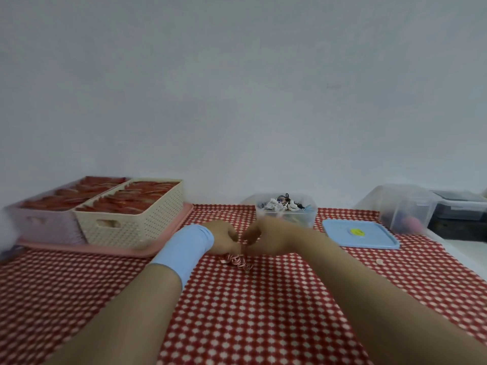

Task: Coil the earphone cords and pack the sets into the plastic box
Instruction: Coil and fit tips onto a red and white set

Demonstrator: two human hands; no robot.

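Note:
A red-and-white earphone cord (pixel 237 260) hangs in loose loops onto the checked cloth in the middle of the table. My left hand (pixel 224 239), with a blue band on its wrist, and my right hand (pixel 266 239) meet just above it, and both pinch the cord's upper part. Right behind my right hand stands the clear plastic box (pixel 312 216), holding several tangled earphone sets. Its blue lid (pixel 361 234) lies flat to the right of it.
At the back left a cream perforated basket (pixel 131 227) and a lilac basket (pixel 39 222), both filled with red packets, stand on a pink tray (pixel 168 241). More clear containers (pixel 405 209) stand at the far right, by the table's right edge.

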